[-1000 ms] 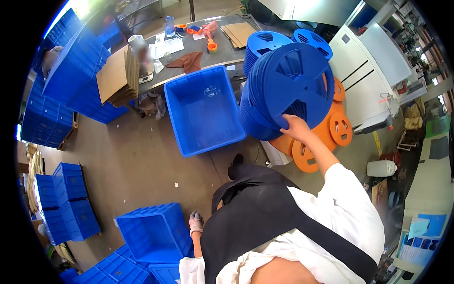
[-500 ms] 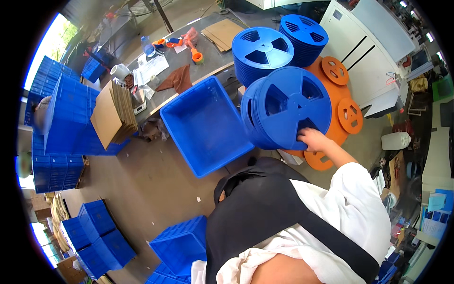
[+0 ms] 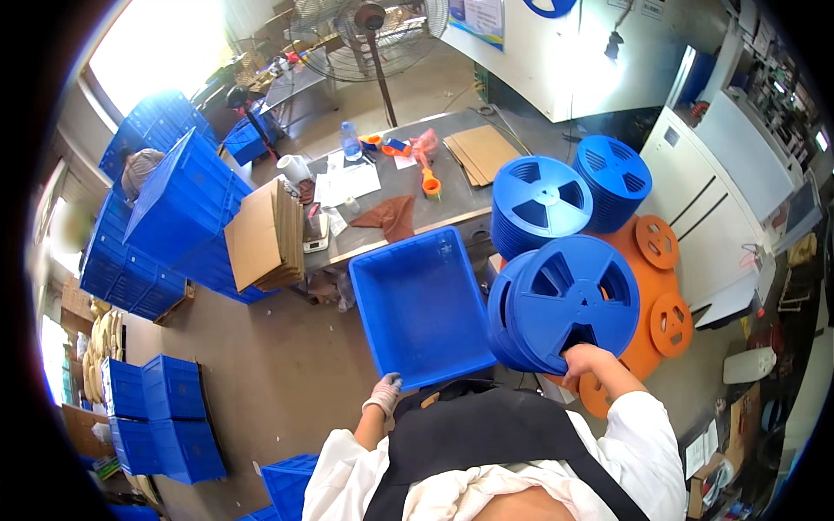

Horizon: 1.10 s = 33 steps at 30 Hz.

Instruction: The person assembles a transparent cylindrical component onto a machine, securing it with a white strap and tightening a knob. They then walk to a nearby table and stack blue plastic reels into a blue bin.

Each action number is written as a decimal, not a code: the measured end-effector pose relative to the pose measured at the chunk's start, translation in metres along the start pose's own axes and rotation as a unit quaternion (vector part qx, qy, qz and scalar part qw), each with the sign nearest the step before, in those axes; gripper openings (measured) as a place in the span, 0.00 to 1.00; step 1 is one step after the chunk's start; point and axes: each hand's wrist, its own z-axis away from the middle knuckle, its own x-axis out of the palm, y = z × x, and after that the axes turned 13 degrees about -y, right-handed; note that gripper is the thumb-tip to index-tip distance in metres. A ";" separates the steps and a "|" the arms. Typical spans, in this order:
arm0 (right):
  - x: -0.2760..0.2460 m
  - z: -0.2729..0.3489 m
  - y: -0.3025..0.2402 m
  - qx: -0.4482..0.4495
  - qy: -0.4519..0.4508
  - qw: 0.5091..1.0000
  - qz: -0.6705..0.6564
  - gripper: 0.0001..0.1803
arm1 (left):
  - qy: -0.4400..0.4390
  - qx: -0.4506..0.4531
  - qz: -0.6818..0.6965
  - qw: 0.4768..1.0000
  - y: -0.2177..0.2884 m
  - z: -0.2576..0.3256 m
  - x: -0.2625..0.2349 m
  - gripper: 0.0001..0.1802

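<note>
My right hand (image 3: 586, 359) is bare and closed on the near rim of the top blue plastic reel (image 3: 556, 300), by one of its cut-outs. That reel lies on a stack of like reels, set slightly off from those under it. Some of my right fingers are hidden behind the rim. Left of the stack is a big blue plastic bin (image 3: 421, 308) with nothing seen inside. My left hand (image 3: 383, 394), in a pale glove with grey fingertips, is at the bin's near left corner, fingers curled at its rim.
Two more blue reel stacks (image 3: 540, 195) (image 3: 613, 169) stand behind, beside orange reels (image 3: 670, 325). A grey table (image 3: 469, 201) carries cardboard sheets (image 3: 480, 152), a brown cloth (image 3: 388, 217), tape dispensers and papers. Stacked blue crates (image 3: 187, 204) and upright cardboard (image 3: 256, 234) are at left.
The view has tilted up and turned, so everything sits lower. My left hand has come into view at the bin's near corner. My right hand stays on the top reel's rim.
</note>
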 end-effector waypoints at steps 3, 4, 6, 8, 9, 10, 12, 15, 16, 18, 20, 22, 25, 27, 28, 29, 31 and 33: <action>-0.003 -0.015 -0.003 -0.015 -0.035 0.997 -0.072 0.41 | -0.023 -0.028 -0.058 0.998 0.022 0.033 -0.008 0.23; -0.005 -0.016 -0.007 -0.008 -0.044 0.995 -0.090 0.42 | -0.015 -0.036 -0.043 0.998 0.013 0.043 -0.009 0.23; 0.001 -0.032 -0.003 0.000 -0.032 0.997 -0.073 0.42 | -0.007 -0.071 -0.012 0.997 0.000 0.066 -0.010 0.23; -0.006 -0.023 -0.021 -0.001 0.024 0.997 -0.071 0.46 | -0.017 -0.104 0.004 0.994 -0.030 0.090 -0.005 0.24; 0.006 -0.031 -0.010 -0.010 0.066 0.996 -0.061 0.47 | -0.028 -0.115 0.009 0.993 -0.044 0.094 -0.003 0.24; 0.015 -0.039 -0.003 -0.022 0.107 0.993 -0.045 0.49 | -0.068 -0.179 0.012 0.982 -0.062 0.094 -0.001 0.26; 0.029 -0.071 -0.007 -0.045 0.151 0.987 -0.040 0.51 | -0.004 -0.163 -0.031 0.986 -0.213 0.083 0.014 0.26; 0.038 -0.070 -0.024 0.112 0.182 0.976 -0.051 0.51 | -0.026 -0.137 -0.031 0.990 -0.189 0.103 0.003 0.25; 0.046 -0.071 -0.021 0.141 0.197 0.969 -0.053 0.51 | -0.031 -0.119 -0.020 0.992 -0.147 0.118 -0.014 0.24; 0.052 -0.071 -0.035 0.165 0.198 0.965 -0.042 0.50 | -0.018 -0.142 0.051 0.988 -0.097 0.139 -0.047 0.23; 0.048 -0.072 -0.049 0.165 0.212 0.960 -0.084 0.49 | -0.001 -0.181 0.141 0.973 -0.089 0.135 -0.069 0.21; 0.050 -0.083 -0.047 0.187 0.192 0.960 -0.079 0.48 | 0.005 -0.184 0.163 0.969 -0.103 0.120 -0.086 0.20; 0.039 -0.080 -0.058 0.207 0.169 0.960 -0.083 0.47 | 0.034 -0.162 0.188 0.968 -0.133 0.100 -0.099 0.22; 0.038 -0.087 -0.053 0.183 0.207 0.960 -0.047 0.46 | 0.036 -0.162 0.215 0.962 -0.192 0.068 -0.102 0.23; 0.054 -0.096 -0.044 0.161 0.255 0.953 -0.016 0.46 | 0.041 -0.157 0.226 0.961 -0.208 0.056 -0.105 0.23; 0.050 -0.095 -0.045 0.143 0.250 0.957 -0.046 0.45 | 0.036 -0.165 0.188 0.968 -0.198 0.055 -0.104 0.23; 0.053 -0.082 -0.044 0.155 0.220 0.960 -0.081 0.43 | 0.010 -0.175 0.102 0.979 -0.128 0.060 -0.128 0.24; 0.053 -0.085 -0.043 0.178 0.183 0.965 -0.062 0.41 | 0.008 -0.172 0.107 0.979 -0.113 0.073 -0.141 0.24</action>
